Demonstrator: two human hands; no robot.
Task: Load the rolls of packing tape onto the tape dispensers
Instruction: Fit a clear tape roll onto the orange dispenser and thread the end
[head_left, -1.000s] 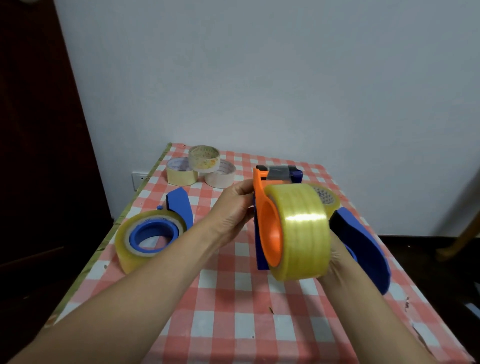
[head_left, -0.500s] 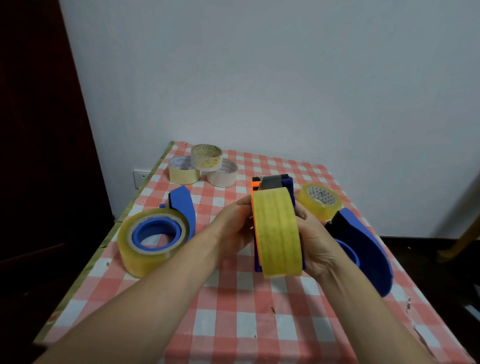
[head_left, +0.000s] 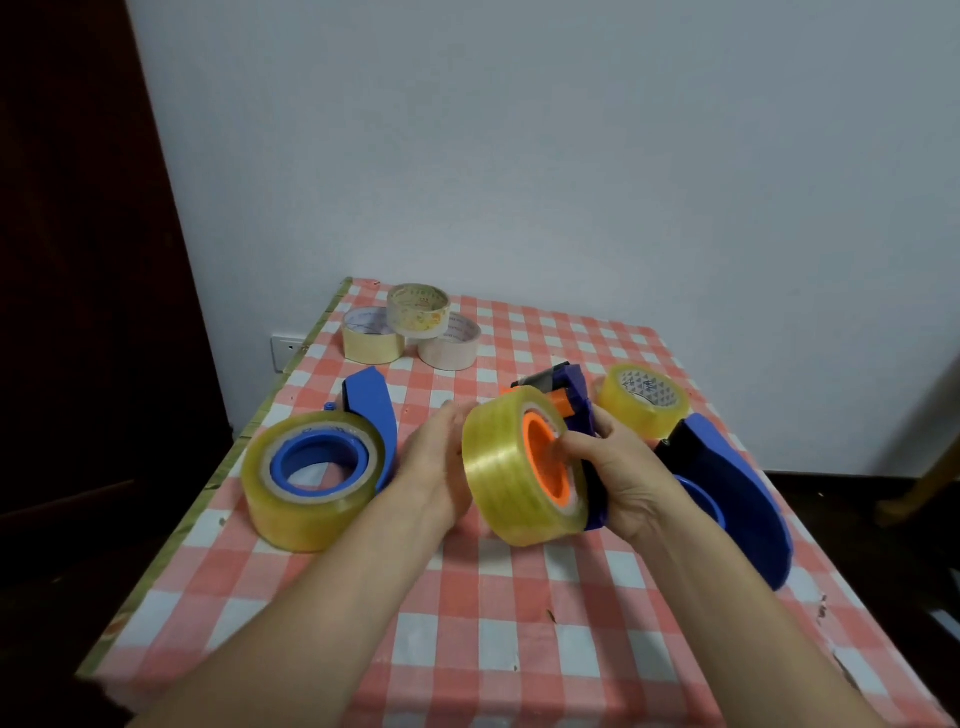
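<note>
Tape roll (head_left: 514, 467) sits on the orange hub of the dispenser (head_left: 576, 415), which our right hand (head_left: 618, 467) clasps; open left hand (head_left: 436, 462) flat against its far face. We press squarely until seated.

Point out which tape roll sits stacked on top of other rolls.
The small printed roll at the table's far left: it rests atop two other small rolls, unlike every other roll.

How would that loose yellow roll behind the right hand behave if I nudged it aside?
The loose yellow roll lies flat on its side face on the checked tablecloth, so it would probably slide rather than roll. It looks thinner than the roll on the left dispenser, so likely lighter. The cloth may drag or bunch a little.
</note>
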